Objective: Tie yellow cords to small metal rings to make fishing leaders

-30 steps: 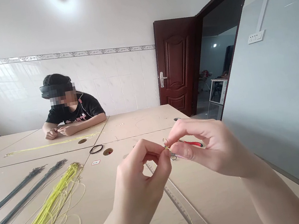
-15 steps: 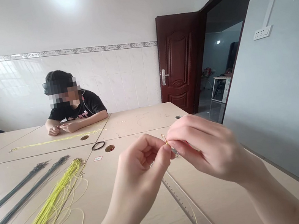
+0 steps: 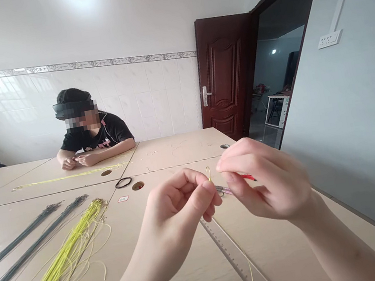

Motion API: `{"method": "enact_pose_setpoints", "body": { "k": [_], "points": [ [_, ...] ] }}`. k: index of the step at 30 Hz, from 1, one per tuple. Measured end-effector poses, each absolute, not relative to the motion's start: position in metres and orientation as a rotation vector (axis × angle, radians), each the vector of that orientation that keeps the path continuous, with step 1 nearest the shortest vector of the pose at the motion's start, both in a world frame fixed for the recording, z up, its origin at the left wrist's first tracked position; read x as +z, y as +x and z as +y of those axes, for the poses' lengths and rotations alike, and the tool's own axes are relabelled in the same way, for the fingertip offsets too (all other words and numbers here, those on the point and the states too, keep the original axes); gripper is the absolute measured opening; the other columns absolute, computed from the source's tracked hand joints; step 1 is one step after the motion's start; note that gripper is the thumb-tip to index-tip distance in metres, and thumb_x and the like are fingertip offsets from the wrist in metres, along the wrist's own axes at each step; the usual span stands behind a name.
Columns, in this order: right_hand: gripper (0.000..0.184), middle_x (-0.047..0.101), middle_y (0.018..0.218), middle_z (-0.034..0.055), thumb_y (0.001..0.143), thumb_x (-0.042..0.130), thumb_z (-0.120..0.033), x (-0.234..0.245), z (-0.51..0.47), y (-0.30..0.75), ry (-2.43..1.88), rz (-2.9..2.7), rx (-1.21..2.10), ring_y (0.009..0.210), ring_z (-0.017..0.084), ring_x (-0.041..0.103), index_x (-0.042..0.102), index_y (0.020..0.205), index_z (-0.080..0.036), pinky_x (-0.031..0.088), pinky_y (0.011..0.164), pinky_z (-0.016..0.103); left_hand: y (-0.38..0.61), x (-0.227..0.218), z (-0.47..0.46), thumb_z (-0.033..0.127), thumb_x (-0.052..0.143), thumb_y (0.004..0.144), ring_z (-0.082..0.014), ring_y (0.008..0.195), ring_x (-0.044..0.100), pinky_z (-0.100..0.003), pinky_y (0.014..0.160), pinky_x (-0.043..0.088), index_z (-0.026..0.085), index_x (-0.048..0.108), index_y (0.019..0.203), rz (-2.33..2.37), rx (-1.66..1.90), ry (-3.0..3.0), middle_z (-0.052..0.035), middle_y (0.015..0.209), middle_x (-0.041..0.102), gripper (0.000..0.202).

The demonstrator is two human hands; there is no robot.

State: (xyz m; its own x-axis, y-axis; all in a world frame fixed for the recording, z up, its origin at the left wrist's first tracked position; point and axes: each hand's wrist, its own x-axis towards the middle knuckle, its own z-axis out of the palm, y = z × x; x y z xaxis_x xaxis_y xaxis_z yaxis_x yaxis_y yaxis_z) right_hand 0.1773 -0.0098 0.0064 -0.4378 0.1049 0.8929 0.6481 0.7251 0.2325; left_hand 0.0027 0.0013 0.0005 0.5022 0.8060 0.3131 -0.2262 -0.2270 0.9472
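Note:
My left hand [image 3: 181,209] is closed in a pinch on a thin yellow string [image 3: 208,172], whose small loop sticks up above the thumb while the rest trails down toward me over the table. My right hand [image 3: 263,180] is just right of it, fingers curled, thumb and forefinger close to the loop. A red-handled tool [image 3: 247,177] shows behind the right fingers; whether the hand grips it is unclear. Both hands hover above a clear ruler [image 3: 235,260] lying on the beige table [image 3: 182,277].
A bundle of yellow strings [image 3: 54,273] and dark green wire stems [image 3: 27,239] lie at left. A black ring [image 3: 123,183] and round table holes sit mid-table. Another person in black [image 3: 94,135] sits across with more yellow string [image 3: 66,177]. An open brown door [image 3: 223,76] stands at right.
My right fingers have drawn slightly away from the loop, so the red-handled tool shows again. The string now trails lower toward me. The view has shifted slightly.

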Motion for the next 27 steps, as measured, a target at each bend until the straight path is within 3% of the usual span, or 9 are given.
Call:
{"method": "enact_pose_setpoints", "body": {
  "k": [4, 17, 21, 27],
  "points": [
    [0.017, 0.061, 0.077, 0.0014, 0.086, 0.054, -0.007, 0.0072, -0.0096, 0.1792, -0.559, -1.952, -0.741, 0.069, 0.013, 0.057, 0.056, 0.099, -0.018, 0.047, 0.058, 0.027, 0.0022, 0.0008, 0.0027, 0.025, 0.057, 0.089, -0.0065, 0.056, 0.047, -0.014, 0.054, 0.039, 0.016, 0.059, 0.069, 0.425, 1.006, 1.426, 0.0034, 0.060, 0.055, 0.022],
    [0.035, 0.063, 0.090, 0.0052, 0.078, 0.062, 0.000, 0.0018, -0.0130, 0.1774, -0.505, -2.006, -0.704, 0.080, 0.016, 0.060, 0.058, 0.107, -0.017, 0.049, 0.065, 0.033, -0.0002, -0.0001, -0.0014, 0.026, 0.059, 0.089, -0.0053, 0.057, 0.048, -0.013, 0.055, 0.041, 0.016, 0.061, 0.069, 0.353, 0.943, 1.371, 0.0037, 0.062, 0.059, 0.022],
    [0.032, 0.063, 0.088, 0.0056, 0.076, 0.062, 0.002, 0.0038, -0.0140, 0.1758, -0.494, -1.998, -0.730, 0.078, 0.016, 0.060, 0.060, 0.103, -0.015, 0.050, 0.065, 0.034, 0.0001, 0.0009, 0.0007, 0.026, 0.059, 0.089, -0.0054, 0.057, 0.049, -0.013, 0.056, 0.041, 0.016, 0.061, 0.069, 0.353, 0.939, 1.372, 0.0037, 0.062, 0.059, 0.022],
    [0.014, 0.063, 0.083, 0.0059, 0.084, 0.056, -0.003, 0.0076, -0.0140, 0.1751, -0.511, -2.020, -0.809, 0.078, 0.016, 0.059, 0.060, 0.092, -0.013, 0.052, 0.067, 0.033, 0.0007, 0.0007, 0.0026, 0.027, 0.059, 0.089, -0.0058, 0.057, 0.049, -0.013, 0.056, 0.041, 0.016, 0.061, 0.069, 0.346, 0.942, 1.378, 0.0035, 0.062, 0.059, 0.022]
  ]
}}
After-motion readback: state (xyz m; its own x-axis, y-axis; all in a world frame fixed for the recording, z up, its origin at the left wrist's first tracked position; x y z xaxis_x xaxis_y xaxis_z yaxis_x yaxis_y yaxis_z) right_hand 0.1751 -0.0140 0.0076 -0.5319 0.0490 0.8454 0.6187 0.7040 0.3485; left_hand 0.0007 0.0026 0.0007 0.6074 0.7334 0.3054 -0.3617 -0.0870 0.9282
